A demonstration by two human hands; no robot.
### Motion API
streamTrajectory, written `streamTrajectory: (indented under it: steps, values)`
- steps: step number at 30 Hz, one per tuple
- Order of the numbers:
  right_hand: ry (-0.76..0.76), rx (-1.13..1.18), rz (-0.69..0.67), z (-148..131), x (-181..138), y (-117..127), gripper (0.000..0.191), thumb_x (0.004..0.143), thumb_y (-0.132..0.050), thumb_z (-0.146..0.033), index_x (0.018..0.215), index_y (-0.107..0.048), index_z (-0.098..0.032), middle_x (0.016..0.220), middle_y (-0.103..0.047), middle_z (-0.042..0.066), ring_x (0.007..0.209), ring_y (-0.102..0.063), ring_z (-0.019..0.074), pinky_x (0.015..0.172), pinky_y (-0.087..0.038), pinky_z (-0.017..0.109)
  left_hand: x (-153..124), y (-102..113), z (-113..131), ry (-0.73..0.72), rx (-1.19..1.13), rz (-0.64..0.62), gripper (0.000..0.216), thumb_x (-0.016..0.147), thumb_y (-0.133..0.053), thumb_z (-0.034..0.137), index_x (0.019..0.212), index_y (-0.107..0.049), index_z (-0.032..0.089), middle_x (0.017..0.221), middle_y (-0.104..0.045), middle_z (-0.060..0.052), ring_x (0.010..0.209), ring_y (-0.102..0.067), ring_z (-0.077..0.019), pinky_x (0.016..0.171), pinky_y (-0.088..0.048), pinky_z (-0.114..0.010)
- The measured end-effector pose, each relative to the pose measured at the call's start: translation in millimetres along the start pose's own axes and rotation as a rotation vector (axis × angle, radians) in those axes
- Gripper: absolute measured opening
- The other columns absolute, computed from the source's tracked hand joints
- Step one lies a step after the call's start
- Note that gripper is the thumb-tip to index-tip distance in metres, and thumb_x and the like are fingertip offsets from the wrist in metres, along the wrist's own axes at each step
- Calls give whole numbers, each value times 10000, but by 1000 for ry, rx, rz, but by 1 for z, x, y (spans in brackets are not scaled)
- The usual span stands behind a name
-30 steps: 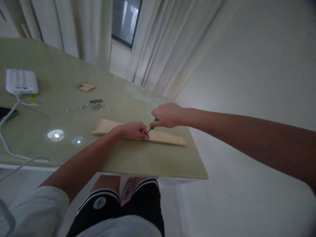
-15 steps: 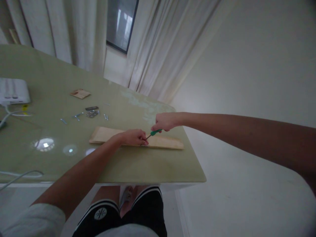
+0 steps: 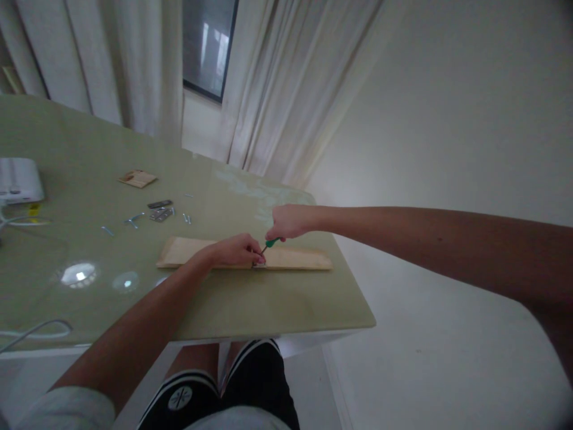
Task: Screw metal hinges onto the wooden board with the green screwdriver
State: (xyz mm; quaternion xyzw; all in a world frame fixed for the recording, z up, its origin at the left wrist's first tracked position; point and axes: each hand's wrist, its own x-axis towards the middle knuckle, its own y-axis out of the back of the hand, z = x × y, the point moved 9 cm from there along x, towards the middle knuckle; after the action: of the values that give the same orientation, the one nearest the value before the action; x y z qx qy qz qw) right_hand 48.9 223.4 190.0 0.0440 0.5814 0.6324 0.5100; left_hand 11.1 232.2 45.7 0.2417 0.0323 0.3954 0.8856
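Note:
A long light wooden board lies on the green tabletop near its front edge. A small metal hinge shows at the board's near edge. My left hand rests on the board, its fingers closed at the hinge. Whether a screw is also pinched there is too small to tell. My right hand grips the green handle of a screwdriver, held at a slant. The screwdriver's tip goes down to my left fingertips, which partly hide it.
Past the board lie several metal hinges and loose screws. Farther back is a small wooden piece. A white device and a white cable are at the left. The table ends at a wall on the right.
My right hand and the screwdriver have shifted slightly left, with the handle closer to my left fingers. More of the hinge shows under my left fingertips. The whole view has tilted a little.

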Motion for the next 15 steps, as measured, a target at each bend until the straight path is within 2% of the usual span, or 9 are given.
streamTrajectory:
  steps: [1, 3, 5, 7, 8, 9, 10, 13, 15]
  values:
    - [-4, 17, 11, 3, 0, 0, 419, 1001, -579, -456, 911, -813, -119, 855, -804, 144, 740, -718, 229, 640, -431, 303, 1, 0, 1, -11, 3, -8, 300, 867, -682, 412, 803, -830, 160, 690, -696, -1, 639, -562, -148, 635, -388, -239]
    - [102, -103, 113, 1, -5, 9, 414, 981, -625, -493, 1107, -776, -129, 978, -804, 153, 824, -729, 248, 657, -428, 303, 2, 1, 2, -27, 17, -9, 329, 870, -670, 425, 761, -815, 151, 678, -686, -3, 641, -558, -147, 640, -392, -238]
    - [347, -363, 190, -14, -19, 14, 399, 976, -667, -426, 1303, -681, -198, 1112, -784, 143, 920, -729, 264, 691, -423, 312, 3, 1, 1, -35, 25, -16, 339, 873, -669, 436, 774, -818, 148, 695, -699, -10, 659, -572, -152, 650, -400, -239]
    - [580, -587, 165, -28, -33, 7, 312, 1032, -570, -258, 1336, -643, -267, 1118, -774, 114, 946, -726, 254, 725, -419, 328, 3, -1, 0, -36, 21, -33, 342, 883, -663, 440, 811, -830, 151, 719, -717, -15, 680, -591, -159, 667, -412, -242]
    - [636, -640, 140, -32, -36, 4, 304, 1049, -516, -213, 1315, -652, -275, 1085, -777, 107, 946, -726, 255, 738, -420, 338, 3, -3, -1, -34, 15, -47, 339, 886, -662, 440, 830, -836, 154, 730, -723, -15, 689, -600, -163, 674, -418, -243]
    - [629, -638, 128, -33, -34, 4, 293, 1062, -487, -218, 1285, -670, -266, 1047, -780, 109, 948, -726, 261, 746, -421, 347, 2, -4, -1, -25, 9, -51, 332, 882, -672, 441, 851, -841, 158, 735, -727, -14, 694, -606, -165, 674, -420, -243]
    - [554, -580, 120, -31, -27, 7, 273, 1067, -492, -262, 1249, -694, -242, 1018, -783, 120, 954, -726, 273, 747, -424, 352, 2, -4, -3, -8, 3, -42, 323, 870, -691, 446, 874, -845, 162, 736, -728, -10, 693, -610, -166, 664, -418, -242]
    - [146, -269, 79, -5, 0, 12, 299, 1017, -593, -386, 1084, -765, -151, 969, -793, 158, 944, -728, 290, 718, -428, 332, 3, -2, -3, 28, -12, 19, 351, 878, -702, 483, 923, -847, 167, 751, -738, -10, 701, -621, -171, 648, -417, -242]
    - [47, -198, 24, 4, 8, 3, 256, 982, -643, -338, 979, -781, -122, 892, -798, 143, 884, -731, 265, 697, -427, 308, 3, -1, 1, 21, -42, 50, 398, 921, -652, 509, 920, -842, 159, 779, -757, -28, 723, -640, -178, 676, -441, -248]
